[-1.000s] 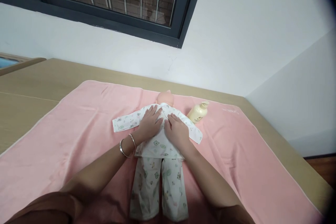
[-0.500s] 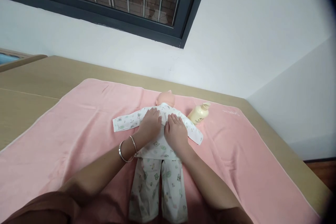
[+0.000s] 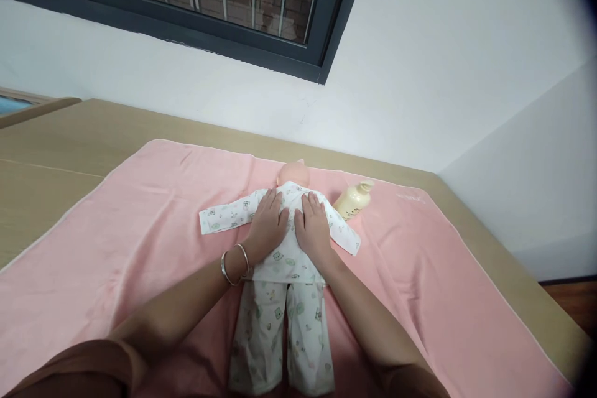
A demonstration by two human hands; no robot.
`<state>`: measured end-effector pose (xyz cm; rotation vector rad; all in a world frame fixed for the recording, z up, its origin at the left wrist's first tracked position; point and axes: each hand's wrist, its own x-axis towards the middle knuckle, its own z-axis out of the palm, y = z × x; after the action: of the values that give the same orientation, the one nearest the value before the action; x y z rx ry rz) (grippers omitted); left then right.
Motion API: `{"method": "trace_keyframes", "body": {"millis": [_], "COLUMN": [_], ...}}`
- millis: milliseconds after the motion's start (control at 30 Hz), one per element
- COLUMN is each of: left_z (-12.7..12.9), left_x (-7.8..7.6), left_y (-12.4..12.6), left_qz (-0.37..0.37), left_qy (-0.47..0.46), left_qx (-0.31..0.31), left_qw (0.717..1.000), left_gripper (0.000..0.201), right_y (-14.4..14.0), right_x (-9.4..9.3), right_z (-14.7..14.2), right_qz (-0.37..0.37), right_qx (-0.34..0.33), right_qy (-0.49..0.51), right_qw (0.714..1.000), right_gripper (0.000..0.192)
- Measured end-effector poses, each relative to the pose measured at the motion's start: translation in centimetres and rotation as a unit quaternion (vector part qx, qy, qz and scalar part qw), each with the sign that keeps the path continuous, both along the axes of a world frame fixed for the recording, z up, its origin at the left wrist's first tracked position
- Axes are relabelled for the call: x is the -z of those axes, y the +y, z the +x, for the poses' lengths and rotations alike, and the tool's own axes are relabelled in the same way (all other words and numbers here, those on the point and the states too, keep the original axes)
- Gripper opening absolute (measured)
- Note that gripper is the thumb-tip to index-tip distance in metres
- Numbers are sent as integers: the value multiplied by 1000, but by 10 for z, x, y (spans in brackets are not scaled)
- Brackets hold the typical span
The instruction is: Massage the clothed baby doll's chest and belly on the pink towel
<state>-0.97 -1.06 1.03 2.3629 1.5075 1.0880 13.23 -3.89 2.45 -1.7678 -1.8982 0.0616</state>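
A baby doll [image 3: 293, 175] lies stretched out on a pink blanket [image 3: 153, 199], its head toward the wall and its face not visible. It wears a white long-sleeved top [image 3: 283, 263] and matching trousers [image 3: 259, 336], both printed with small figures. My left hand [image 3: 269, 222], with two silver bangles on the wrist, rests flat on the left side of the top's chest area. On the right side of the chest lies my right hand [image 3: 313, 227], also flat. Both hands have their fingers stretched out and thumbs apart, and neither grasps anything.
A pale yellow pump bottle [image 3: 353, 200] is on the blanket, right of the doll's head, close to the sleeve. Under the blanket is a wooden surface [image 3: 107, 127] that meets a white wall [image 3: 396, 93]. A dark-framed window [image 3: 321, 59] is above.
Both hands have shifted slightly on the top's chest, and the thumbs now stand out more from the fingers. The doll and the bottle keep their places.
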Motion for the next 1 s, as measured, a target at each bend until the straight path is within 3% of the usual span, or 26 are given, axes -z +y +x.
{"method": "trace_keyframes", "body": {"millis": [200,433,633,767,867,1000], "left_z": [-1,0,-6,-10,-9,-2], "left_x": [-7,-16,-17,-17,-20,-23], "left_y": [-5,-15,3,12,9,-6], "left_qz": [8,56,-12,-21,-10,4], "left_qy": [31,56,16,53,83,108], "left_qx": [-19,67,19,60,69,27], "left_qw": [999,995,1000,997,994,994], "left_gripper": [45,37,43,52,48,43], "right_y": [-3,-3,-21,-26,-21,-7], "right_x": [4,0,-13,-17,-17,-14], "right_z": [-1,0,-13,-16,-12,-1], "right_qz": [40,8,1,-8,-11,-32], "right_qx": [17,-10,7,0,-8,-20], "right_qy": [27,-32,-94,-90,-70,-13], "right_qw": [999,999,996,996,997,999], "right_gripper": [63,54,49,47,47,51]}}
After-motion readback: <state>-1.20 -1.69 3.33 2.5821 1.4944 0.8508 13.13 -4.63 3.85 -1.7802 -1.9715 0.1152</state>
